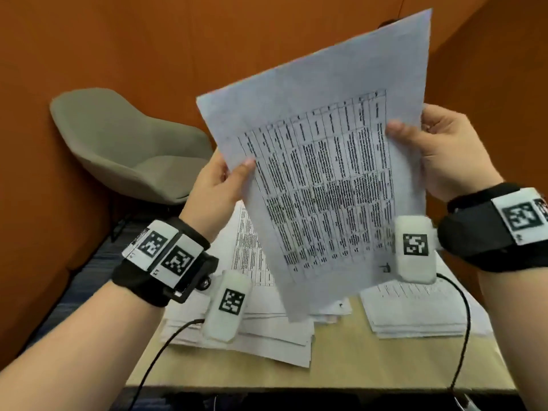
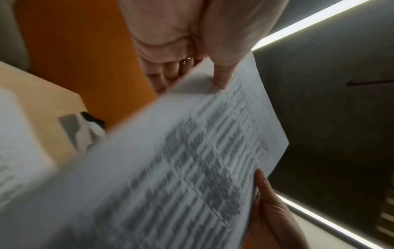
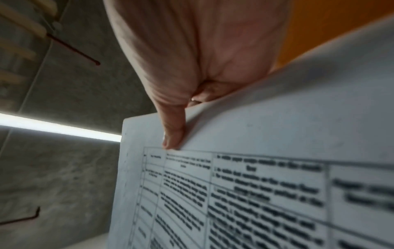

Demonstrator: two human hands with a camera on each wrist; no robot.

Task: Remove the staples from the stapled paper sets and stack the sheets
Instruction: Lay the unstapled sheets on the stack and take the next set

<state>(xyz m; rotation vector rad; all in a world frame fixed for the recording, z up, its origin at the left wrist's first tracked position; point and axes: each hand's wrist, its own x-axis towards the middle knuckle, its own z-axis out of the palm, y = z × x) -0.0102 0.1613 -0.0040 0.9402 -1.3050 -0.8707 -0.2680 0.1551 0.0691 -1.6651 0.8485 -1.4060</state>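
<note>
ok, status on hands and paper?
Left hand and right hand each pinch a side of the printed sheet, lifted off the table. Paper piles lie below. Nothing in the way.

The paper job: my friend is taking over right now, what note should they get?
Left hand: pinches the left edge of the raised printed sheets.
Right hand: pinches their right edge, thumb on the printed table.
The sheets are held up above the desk, tilted.
Left pile: loose, fanned papers. Right pile: a neater stack.
Done: cannot tell whether the held sheets are still stapled; no staple shows.
Left: probably check the corner, then lay the sheets on a pile and work on through the rest.
</note>
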